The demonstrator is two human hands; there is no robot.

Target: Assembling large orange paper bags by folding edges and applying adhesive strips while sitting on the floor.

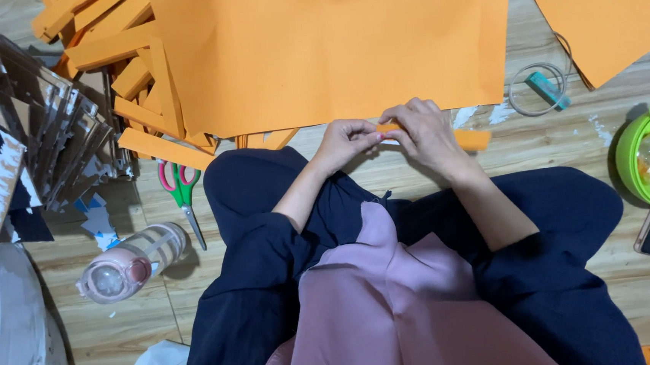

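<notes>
Left hand (346, 141) and right hand (422, 131) both pinched on one narrow orange paper strip (468, 139), held low over the lap, just in front of the big orange sheet (331, 45). Already cut, by the look of it: a heap of orange strips (123, 75) at the left, beside green-handled scissors (180, 189) lying untouched on the wooden floor (536, 145). Probably mid-job, with large sheets uncut.

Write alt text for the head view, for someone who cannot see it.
Both hands, left hand and right hand, pinch a narrow orange paper strip above a seated lap. Large orange sheets lie ahead; scissors and a pink bottle sit left.
</notes>
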